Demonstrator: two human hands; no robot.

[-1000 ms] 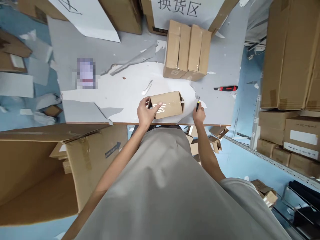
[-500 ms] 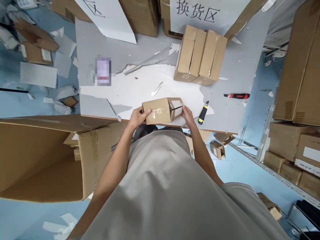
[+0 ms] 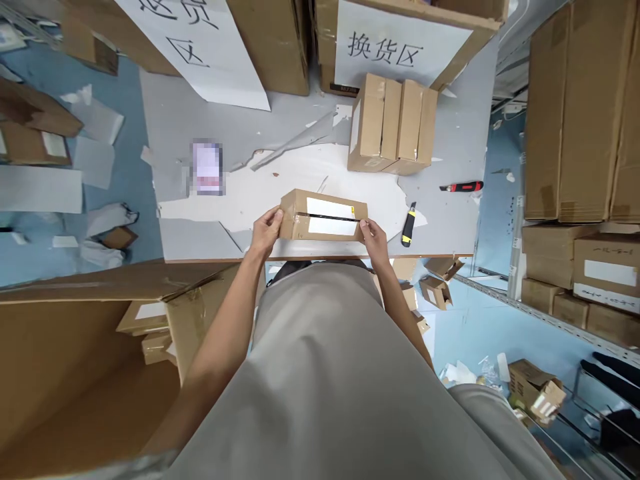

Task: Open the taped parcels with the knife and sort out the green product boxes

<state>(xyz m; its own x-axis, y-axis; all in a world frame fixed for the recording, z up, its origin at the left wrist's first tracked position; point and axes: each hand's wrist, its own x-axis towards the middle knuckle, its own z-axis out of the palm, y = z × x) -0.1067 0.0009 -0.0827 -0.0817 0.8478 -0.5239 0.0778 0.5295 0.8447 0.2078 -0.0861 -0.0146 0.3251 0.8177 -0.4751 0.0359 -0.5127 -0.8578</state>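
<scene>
Head view: both hands pinch a small carton's ends above the near edge of the desk (image 3: 193,241).
The left hand (image 3: 267,233) and right hand (image 3: 375,239) grip opposite ends of the carton (image 3: 291,225), probably to steady its seam face-up; the yellow-black knife (image 3: 409,225) lies near, leaving both hands free for it. Half a second ago a plain taped face showed; now the split white label (image 3: 330,227) does.

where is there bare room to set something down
Mostly bare: the front left of the table, bordered by the blurred item and the left hand; also the right, between the two small boxes and the red knife. Crowded: the back, with large boxes, and the front middle, where that hand and the right hand hold a labelled box near the yellow knife.
</scene>
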